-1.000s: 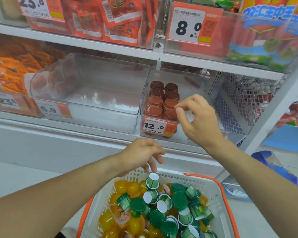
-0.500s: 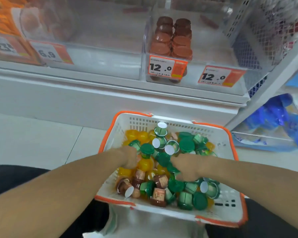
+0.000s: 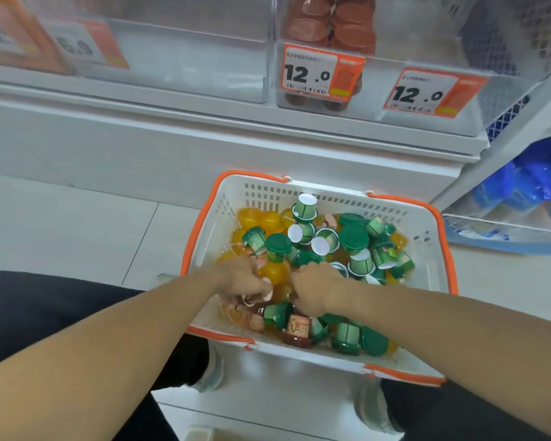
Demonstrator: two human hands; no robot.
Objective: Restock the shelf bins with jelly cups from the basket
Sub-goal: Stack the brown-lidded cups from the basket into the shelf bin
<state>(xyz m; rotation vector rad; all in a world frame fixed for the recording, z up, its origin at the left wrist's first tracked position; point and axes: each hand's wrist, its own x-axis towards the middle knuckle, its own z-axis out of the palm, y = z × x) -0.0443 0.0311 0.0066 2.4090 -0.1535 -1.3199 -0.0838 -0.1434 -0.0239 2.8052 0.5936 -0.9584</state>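
Jelly cups [image 3: 318, 249] lay heaped in the basket [image 3: 427, 249], a white one with orange rim, on the floor just below the shelf. Green-lidded cups filled the middle and right, yellow ones [image 3: 268, 219] sat at the far left, a few brown cups [image 3: 298, 331] near the front wall. Some cups were upright, most tipped on their sides.

Left hand [image 3: 245, 280] was down in the heap at the basket's left-front, fingers curled around something pale with brown under it; what exactly it gripped could not be told. Right hand [image 3: 317, 289] was beside it, knuckles up, fingers curled down among green and brown cups; whether it held one could not be told. The two hands were near each other, not touching.

Above, the clear shelf bin [image 3: 272, 74] held stacked brown cups [image 3: 330, 23] behind a price tag [image 3: 322, 71] reading 12.0. A second 12.0 tag [image 3: 427, 92] hung on the bin to its right. The wide clear bin [image 3: 188, 68] on the left carried a blurred tag [image 3: 83, 43]. Blue packaging [image 3: 528, 183] sat at the right edge on a low rack. Dark trousers [image 3: 45, 307] and a pale shoe [image 3: 210, 374] showed under the arms.
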